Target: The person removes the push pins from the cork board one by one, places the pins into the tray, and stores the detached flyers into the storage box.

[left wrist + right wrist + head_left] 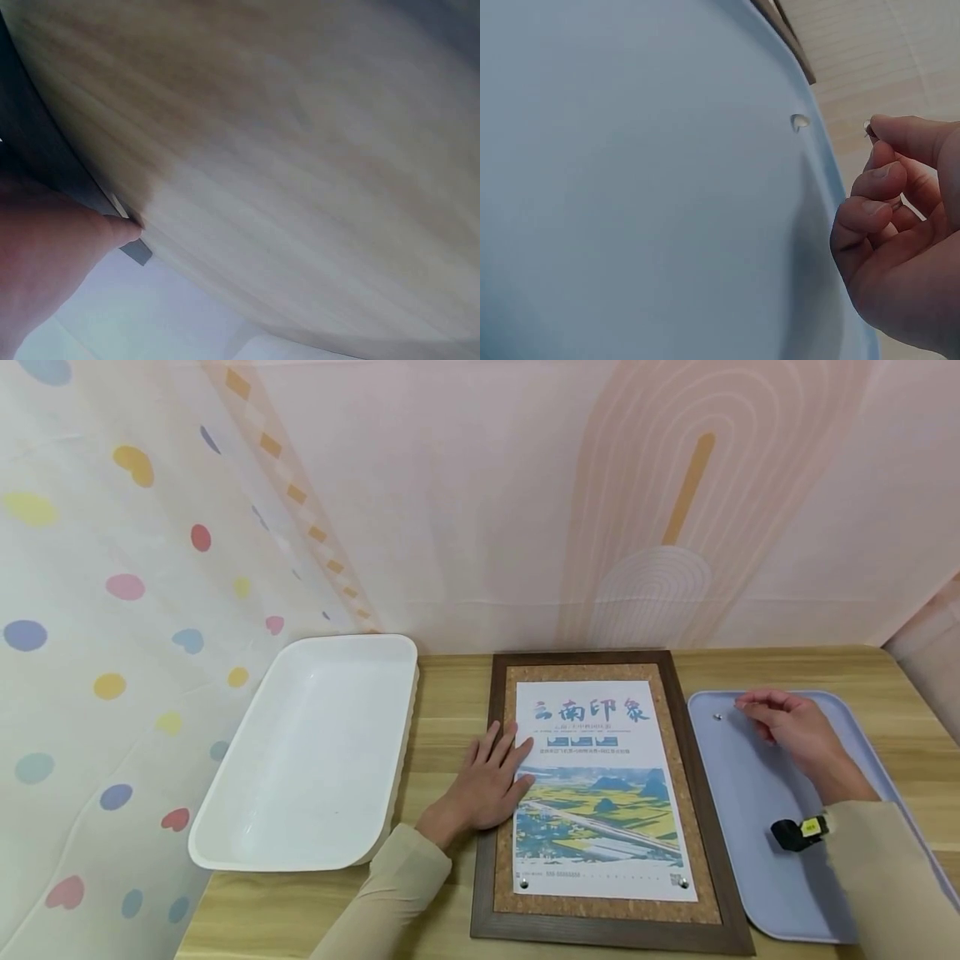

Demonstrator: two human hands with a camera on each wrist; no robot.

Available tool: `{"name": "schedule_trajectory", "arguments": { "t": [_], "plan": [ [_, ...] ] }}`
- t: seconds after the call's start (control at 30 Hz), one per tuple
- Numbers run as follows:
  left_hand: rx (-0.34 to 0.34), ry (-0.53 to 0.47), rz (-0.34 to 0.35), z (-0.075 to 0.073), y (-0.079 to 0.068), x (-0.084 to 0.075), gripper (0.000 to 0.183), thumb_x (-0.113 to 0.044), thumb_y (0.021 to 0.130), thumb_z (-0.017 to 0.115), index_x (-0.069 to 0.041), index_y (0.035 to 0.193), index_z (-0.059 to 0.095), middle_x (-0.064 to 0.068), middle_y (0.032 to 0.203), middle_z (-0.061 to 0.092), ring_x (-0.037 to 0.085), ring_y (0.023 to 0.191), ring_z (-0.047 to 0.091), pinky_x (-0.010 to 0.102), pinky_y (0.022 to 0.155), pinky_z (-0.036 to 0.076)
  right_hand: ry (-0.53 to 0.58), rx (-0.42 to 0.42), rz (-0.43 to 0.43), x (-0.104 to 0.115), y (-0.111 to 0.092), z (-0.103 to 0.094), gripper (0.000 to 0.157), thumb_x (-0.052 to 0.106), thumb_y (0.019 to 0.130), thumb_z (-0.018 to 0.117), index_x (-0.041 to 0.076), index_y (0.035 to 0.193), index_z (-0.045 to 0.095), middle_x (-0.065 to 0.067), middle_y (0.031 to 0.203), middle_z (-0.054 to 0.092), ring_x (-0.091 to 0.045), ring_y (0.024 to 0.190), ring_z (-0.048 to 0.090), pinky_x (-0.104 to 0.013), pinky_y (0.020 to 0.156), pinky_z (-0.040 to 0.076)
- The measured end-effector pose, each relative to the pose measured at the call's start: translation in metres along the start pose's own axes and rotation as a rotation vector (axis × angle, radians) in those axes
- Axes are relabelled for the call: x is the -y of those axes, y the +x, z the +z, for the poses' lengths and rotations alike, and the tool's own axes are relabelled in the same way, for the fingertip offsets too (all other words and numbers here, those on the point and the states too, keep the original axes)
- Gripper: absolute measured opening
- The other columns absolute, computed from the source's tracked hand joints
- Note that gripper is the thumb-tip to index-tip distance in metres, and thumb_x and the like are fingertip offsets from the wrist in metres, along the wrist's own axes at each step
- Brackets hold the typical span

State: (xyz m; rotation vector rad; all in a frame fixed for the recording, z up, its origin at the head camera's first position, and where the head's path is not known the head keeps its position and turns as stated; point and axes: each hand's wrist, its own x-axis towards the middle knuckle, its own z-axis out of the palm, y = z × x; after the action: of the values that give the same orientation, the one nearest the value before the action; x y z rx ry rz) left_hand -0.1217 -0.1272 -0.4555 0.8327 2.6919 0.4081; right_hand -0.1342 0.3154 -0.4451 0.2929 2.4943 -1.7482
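Observation:
A printed poster with a landscape picture lies on a cork board in a dark wooden frame. Metal thumbtacks sit at its lower left corner and lower right corner; I see none at the top corners. My left hand rests with spread fingers on the poster's left edge and the frame. Over the light blue tray, my right hand pinches a thumbtack between thumb and index finger, its other fingers curled. One loose thumbtack lies in the tray's upper left.
A deep white tray stands on the wooden table to the left of the board. Behind the table hangs a patterned curtain. A black strap piece with a yellow label is at the right wrist.

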Motion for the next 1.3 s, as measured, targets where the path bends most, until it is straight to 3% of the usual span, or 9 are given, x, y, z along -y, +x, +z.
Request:
{"name": "schedule_trajectory", "arguments": {
  "t": [0.27, 0.37, 0.47, 0.57, 0.83, 1.13, 1.3],
  "plan": [
    [0.002, 0.005, -0.001, 0.002, 0.001, 0.001, 0.058, -0.041, 0.108, 0.030, -0.016, 0.160, 0.020, 0.011, 0.167, 0.002, 0.034, 0.153, -0.007, 0.060, 0.120, 0.005, -0.063, -0.015, 0.011, -0.006, 0.003, 0.004, 0.017, 0.022, 0.100, 0.060, 0.031, 0.090, 0.070, 0.014, 0.069, 0.055, -0.006, 0.060, 0.048, -0.025, 0.054, 0.040],
    [-0.001, 0.000, -0.003, 0.002, 0.001, 0.001, 0.058, -0.041, 0.108, 0.030, -0.016, 0.160, 0.021, 0.011, 0.167, 0.003, 0.034, 0.153, -0.007, 0.060, 0.119, 0.006, -0.125, -0.019, 0.027, -0.006, 0.003, 0.006, 0.013, 0.025, 0.101, 0.058, 0.020, 0.098, 0.070, 0.013, 0.071, 0.054, -0.007, 0.062, 0.048, -0.026, 0.055, 0.041],
    [0.001, -0.010, -0.005, 0.002, 0.001, 0.000, 0.058, -0.041, 0.108, 0.030, -0.016, 0.160, 0.021, 0.011, 0.167, 0.003, 0.034, 0.153, -0.008, 0.060, 0.119, 0.006, -0.198, -0.008, 0.045, -0.006, 0.004, 0.008, 0.027, 0.029, 0.101, 0.058, 0.004, 0.110, 0.066, 0.011, 0.072, 0.054, -0.008, 0.064, 0.048, -0.027, 0.057, 0.042],
    [0.000, -0.012, -0.006, 0.002, 0.001, 0.001, 0.058, -0.041, 0.108, 0.030, -0.016, 0.160, 0.021, 0.012, 0.167, 0.003, 0.034, 0.153, -0.008, 0.060, 0.119, 0.006, -0.233, 0.006, 0.057, -0.006, 0.006, 0.009, 0.038, 0.032, 0.100, 0.059, -0.002, 0.115, 0.063, 0.011, 0.073, 0.054, -0.008, 0.065, 0.049, -0.028, 0.059, 0.042],
    [0.008, -0.004, -0.009, 0.000, 0.000, 0.001, 0.058, -0.042, 0.108, 0.029, -0.016, 0.160, 0.020, 0.011, 0.167, 0.002, 0.034, 0.153, -0.008, 0.060, 0.120, 0.006, -0.156, 0.042, 0.057, -0.010, 0.012, 0.006, 0.018, 0.029, 0.099, 0.063, 0.013, 0.101, 0.070, 0.014, 0.074, 0.054, -0.005, 0.063, 0.050, -0.025, 0.057, 0.045],
    [0.002, -0.008, -0.005, 0.000, 0.000, 0.000, 0.058, -0.042, 0.108, 0.030, -0.016, 0.160, 0.021, 0.012, 0.167, 0.003, 0.035, 0.153, -0.007, 0.061, 0.119, 0.007, -0.136, 0.073, 0.058, -0.009, 0.012, 0.004, 0.011, 0.029, 0.099, 0.062, 0.022, 0.096, 0.070, 0.014, 0.074, 0.053, -0.004, 0.062, 0.049, -0.024, 0.057, 0.045],
    [0.001, -0.012, -0.004, 0.001, 0.000, 0.000, 0.058, -0.042, 0.108, 0.030, -0.016, 0.160, 0.021, 0.012, 0.167, 0.003, 0.035, 0.153, -0.008, 0.061, 0.119, 0.006, -0.157, 0.065, 0.067, -0.010, 0.013, 0.005, 0.018, 0.030, 0.098, 0.063, 0.014, 0.101, 0.070, 0.013, 0.075, 0.053, -0.004, 0.062, 0.049, -0.025, 0.056, 0.045]
  ]
}}
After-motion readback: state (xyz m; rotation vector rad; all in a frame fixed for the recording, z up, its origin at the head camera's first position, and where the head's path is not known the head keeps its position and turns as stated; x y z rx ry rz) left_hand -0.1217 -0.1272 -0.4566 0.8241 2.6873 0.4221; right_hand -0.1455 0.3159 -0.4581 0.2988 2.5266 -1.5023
